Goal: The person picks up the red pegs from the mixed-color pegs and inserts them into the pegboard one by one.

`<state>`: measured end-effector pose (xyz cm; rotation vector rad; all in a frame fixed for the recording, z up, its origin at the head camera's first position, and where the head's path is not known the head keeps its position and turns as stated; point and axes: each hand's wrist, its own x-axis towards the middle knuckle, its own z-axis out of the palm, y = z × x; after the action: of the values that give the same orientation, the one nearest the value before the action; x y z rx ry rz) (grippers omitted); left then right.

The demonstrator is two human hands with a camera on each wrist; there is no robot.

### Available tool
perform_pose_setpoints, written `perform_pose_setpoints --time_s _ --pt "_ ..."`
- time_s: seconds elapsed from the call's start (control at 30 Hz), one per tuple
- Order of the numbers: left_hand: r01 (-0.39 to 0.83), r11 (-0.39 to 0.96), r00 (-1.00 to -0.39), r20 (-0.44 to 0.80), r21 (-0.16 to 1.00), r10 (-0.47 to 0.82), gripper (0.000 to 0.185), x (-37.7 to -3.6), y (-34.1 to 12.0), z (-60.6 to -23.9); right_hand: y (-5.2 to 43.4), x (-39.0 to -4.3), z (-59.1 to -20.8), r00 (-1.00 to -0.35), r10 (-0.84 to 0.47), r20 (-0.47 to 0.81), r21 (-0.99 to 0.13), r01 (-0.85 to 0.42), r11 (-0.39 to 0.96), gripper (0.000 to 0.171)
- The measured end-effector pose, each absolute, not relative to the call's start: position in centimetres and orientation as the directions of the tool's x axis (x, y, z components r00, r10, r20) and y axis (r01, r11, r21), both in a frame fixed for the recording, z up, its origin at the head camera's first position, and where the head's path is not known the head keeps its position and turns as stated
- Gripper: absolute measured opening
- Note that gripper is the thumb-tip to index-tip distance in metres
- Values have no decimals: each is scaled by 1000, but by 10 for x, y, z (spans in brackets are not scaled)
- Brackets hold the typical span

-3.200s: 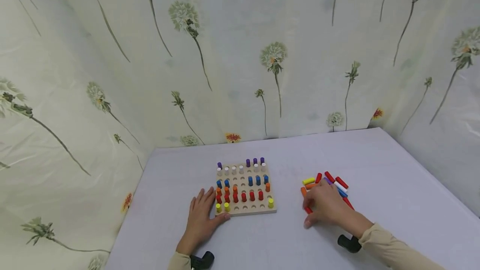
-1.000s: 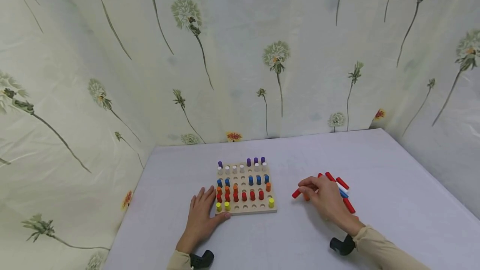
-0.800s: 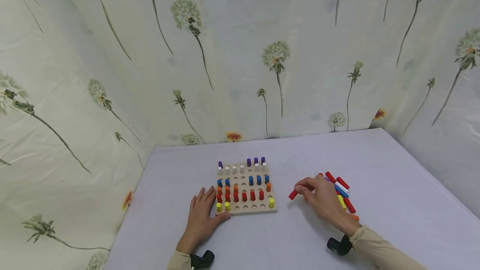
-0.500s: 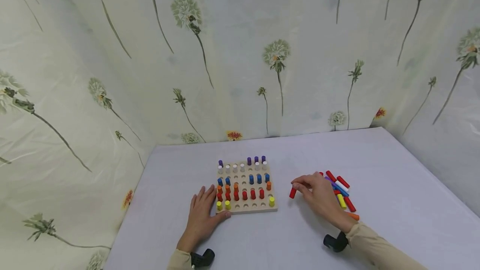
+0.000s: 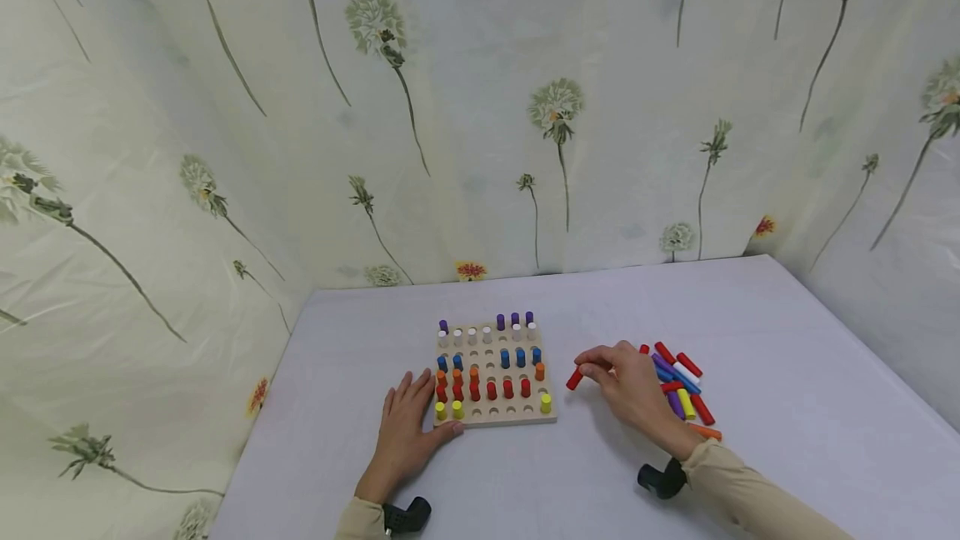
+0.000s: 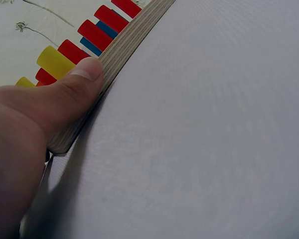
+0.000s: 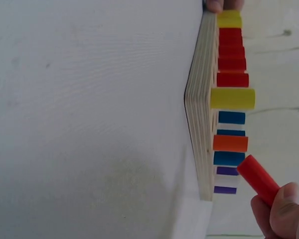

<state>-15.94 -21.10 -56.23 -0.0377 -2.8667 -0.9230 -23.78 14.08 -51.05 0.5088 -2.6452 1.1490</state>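
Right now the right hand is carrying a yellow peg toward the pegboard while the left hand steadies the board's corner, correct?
Not quite: the peg in the right hand is a red peg, as the head view shows. The left hand does steady the pegboard at its corner.

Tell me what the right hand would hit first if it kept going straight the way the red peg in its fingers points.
Probably the wooden pegboard. The right hand pinches a red peg aimed left at the board's right edge, near the orange peg and yellow peg standing there. Height above the table is unclear.
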Motion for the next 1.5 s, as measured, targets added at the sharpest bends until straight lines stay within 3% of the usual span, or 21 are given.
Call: perform_pose_setpoints --time_s 0.83,1.2,1.5 --pt "78 805 -990 140 589 -7 90 -157 -210 -560 113 -247 -513 -935 -260 240 -672 -353 651 9" --pt "77 805 -991 136 588 -5 90 -157 -211 -559 101 -244 -513 -916 -330 228 -658 -395 641 6" --pt "75 801 -990 139 595 -10 90 -157 -212 -559 91 -241 -512 -874 -378 306 -589 -486 646 9"
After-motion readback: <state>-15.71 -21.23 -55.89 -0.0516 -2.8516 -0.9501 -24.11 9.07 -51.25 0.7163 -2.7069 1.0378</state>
